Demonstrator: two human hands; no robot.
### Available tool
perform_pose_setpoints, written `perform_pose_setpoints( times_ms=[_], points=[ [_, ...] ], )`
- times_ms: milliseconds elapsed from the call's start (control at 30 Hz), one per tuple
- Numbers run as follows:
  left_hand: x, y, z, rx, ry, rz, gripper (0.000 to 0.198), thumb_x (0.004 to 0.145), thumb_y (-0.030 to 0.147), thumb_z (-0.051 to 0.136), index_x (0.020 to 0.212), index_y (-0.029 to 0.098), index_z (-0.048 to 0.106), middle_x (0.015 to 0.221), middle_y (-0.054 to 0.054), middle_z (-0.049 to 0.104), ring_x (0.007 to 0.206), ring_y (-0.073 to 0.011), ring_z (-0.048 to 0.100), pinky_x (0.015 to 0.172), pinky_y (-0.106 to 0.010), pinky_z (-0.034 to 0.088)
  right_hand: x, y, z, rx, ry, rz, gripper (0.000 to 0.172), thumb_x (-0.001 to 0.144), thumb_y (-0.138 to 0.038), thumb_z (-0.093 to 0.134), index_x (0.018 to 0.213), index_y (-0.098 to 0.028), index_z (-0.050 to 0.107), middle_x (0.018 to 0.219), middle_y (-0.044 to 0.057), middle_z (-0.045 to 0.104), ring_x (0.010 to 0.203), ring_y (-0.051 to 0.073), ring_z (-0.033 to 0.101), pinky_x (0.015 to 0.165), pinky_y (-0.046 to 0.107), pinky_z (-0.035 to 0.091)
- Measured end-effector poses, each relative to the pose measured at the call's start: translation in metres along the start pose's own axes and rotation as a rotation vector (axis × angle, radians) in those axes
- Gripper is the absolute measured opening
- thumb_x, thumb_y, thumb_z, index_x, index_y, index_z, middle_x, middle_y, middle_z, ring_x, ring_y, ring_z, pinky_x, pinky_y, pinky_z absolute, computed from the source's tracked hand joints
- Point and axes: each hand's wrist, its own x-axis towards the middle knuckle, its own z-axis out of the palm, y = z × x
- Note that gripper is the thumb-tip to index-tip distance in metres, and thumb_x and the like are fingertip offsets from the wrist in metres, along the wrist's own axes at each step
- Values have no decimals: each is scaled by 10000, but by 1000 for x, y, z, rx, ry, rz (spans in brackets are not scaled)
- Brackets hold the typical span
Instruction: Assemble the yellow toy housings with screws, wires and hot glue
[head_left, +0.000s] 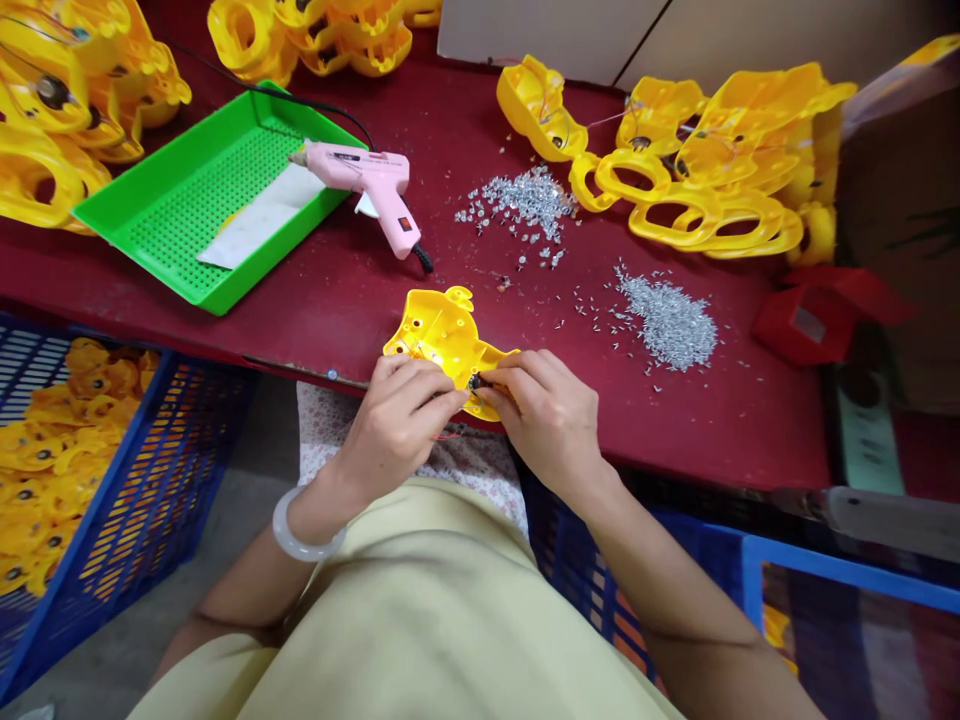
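A yellow plastic shell (pixel 439 325) lies with its hollow side up at the table's front edge. My left hand (pixel 405 410) is closed at its near left side, thumb and fingers pinched together; what is in the pinch is hidden. My right hand (pixel 544 410) has its fingertips on a small round black part (pixel 475 381) inside the shell's right end. Its thumb and forefinger close around that part. A thin red wire (pixel 450 434) shows below the shell, beside my left fingers.
A pink glue gun (pixel 367 180) rests on a green tray's (pixel 217 290) rim. Loose washer-like metal pieces (pixel 532 200) and a pile of small screws (pixel 671 320) lie beyond. Yellow shells (pixel 750 130) stand at back right. Blue crates (pixel 142 500) flank me; a red box (pixel 802 320) sits right.
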Motion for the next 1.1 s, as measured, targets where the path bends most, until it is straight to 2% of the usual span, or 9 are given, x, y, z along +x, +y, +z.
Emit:
perform_pose_setpoints(
  times_ms=[133, 333, 533, 633, 733, 800, 867, 967, 1100],
  points=[
    [1, 1, 0, 5, 12, 8, 132, 920, 106, 534, 969, 142, 652, 893, -49, 684, 908, -174, 618, 860, -363, 417, 0, 0, -1, -11, -37, -15, 92, 881, -210, 598, 812, -166, 640, 796, 48, 672, 713, 155, 556, 595, 287, 453],
    [2, 0, -1, 10, 5, 18, 175, 927, 100, 495, 970, 152, 657, 896, -52, 688, 911, -178, 619, 862, -366, 427, -9, -5, -11, -8, 15, -20, 135, 894, -212, 579, 989, -182, 670, 896, 72, 671, 796, 167, 562, 687, 294, 500],
    [2, 4, 1, 16, 23, 5, 153, 932, 119, 507, 956, 154, 654, 878, -50, 687, 881, -170, 617, 852, -368, 431, -13, -2, -15, -23, -85, -60, 161, 885, -221, 595, 1001, -174, 695, 935, 68, 689, 846, 182, 526, 670, 296, 489],
    [3, 6, -1, -1, 27, 18, 92, 906, 122, 570, 946, 139, 651, 880, -48, 695, 854, -162, 624, 833, -353, 445, -12, 2, -15, -27, -84, -80, 161, 880, -215, 601, 994, -159, 700, 942, 70, 695, 866, 185, 526, 701, 300, 495],
    [7, 7, -5, -24, 117, 22, 60, 885, 128, 622, 930, 156, 652, 863, -22, 713, 862, -152, 644, 862, -355, 449, -13, 6, -16, -22, -72, -94, 155, 879, -221, 603, 986, -168, 703, 947, 67, 699, 877, 184, 530, 727, 305, 492],
    [11, 7, -8, 20, 199, -2, 59, 869, 147, 657, 918, 180, 658, 818, 2, 719, 870, -163, 648, 873, -379, 432, -13, 7, -16, -9, -67, -97, 147, 882, -225, 599, 973, -179, 705, 946, 64, 698, 876, 181, 530, 735, 306, 486],
    [15, 6, -10, 76, 227, -41, 57, 865, 162, 668, 907, 201, 663, 778, 16, 713, 883, -179, 638, 875, -400, 412, -14, 8, -16, 1, -70, -91, 146, 884, -228, 596, 970, -185, 706, 950, 63, 698, 881, 180, 530, 737, 309, 478],
    [22, 3, -12, 174, 172, -132, 47, 881, 182, 636, 847, 197, 665, 833, -21, 694, 969, -223, 595, 898, -438, 391, -14, 10, -17, 5, -81, -82, 153, 883, -234, 597, 976, -182, 707, 957, 66, 700, 886, 186, 529, 734, 325, 467],
    [33, -2, -13, 346, 9, -233, 151, 880, 181, 589, 742, 167, 648, 932, -88, 622, 1004, -275, 514, 832, -440, 394, -16, 12, -17, 6, -83, -78, 162, 891, -247, 588, 994, -202, 704, 972, 63, 704, 892, 198, 527, 728, 347, 449]
  ],
)
